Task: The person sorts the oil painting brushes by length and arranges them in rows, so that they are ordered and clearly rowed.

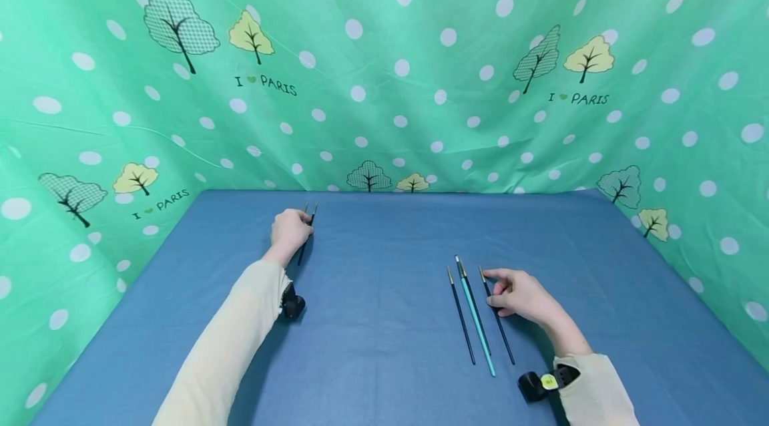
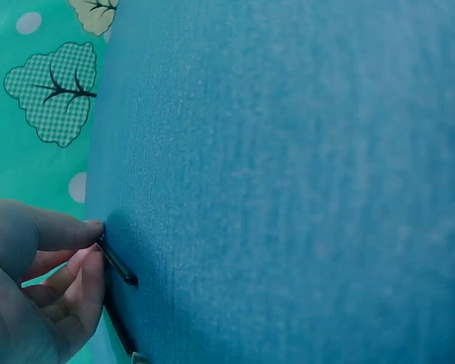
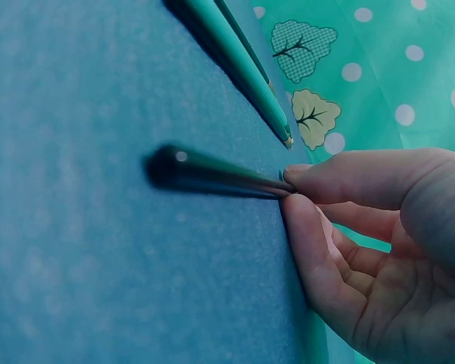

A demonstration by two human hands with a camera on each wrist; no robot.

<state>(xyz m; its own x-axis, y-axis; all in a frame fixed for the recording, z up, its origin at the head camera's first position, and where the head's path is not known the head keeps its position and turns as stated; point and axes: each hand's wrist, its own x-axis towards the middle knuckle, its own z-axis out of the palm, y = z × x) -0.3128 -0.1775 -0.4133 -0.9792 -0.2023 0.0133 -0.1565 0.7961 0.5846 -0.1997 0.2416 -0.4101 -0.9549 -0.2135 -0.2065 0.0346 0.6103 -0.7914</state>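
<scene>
At the far left of the table, my left hand [image 1: 290, 228] pinches a dark paintbrush [image 2: 120, 264] between thumb and fingertips. A second dark paintbrush [image 2: 118, 327] lies close beside it, partly hidden by the hand. On the right, thumb and index finger of my right hand [image 1: 521, 294] pinch a slim dark paintbrush [image 1: 503, 334], its bristle end pointing away from me. To the left of that brush lie a turquoise paintbrush [image 1: 480, 332], a dark paintbrush [image 1: 476, 304] right along it, and another dark paintbrush [image 1: 462, 316] slightly apart.
A blue cloth [image 1: 384, 319] covers the table. Behind and at both sides hangs a green curtain [image 1: 384, 92] with white dots and printed trees. A black wrist camera [image 1: 293, 304] sits at the left cuff, another black camera [image 1: 532, 386] at the right.
</scene>
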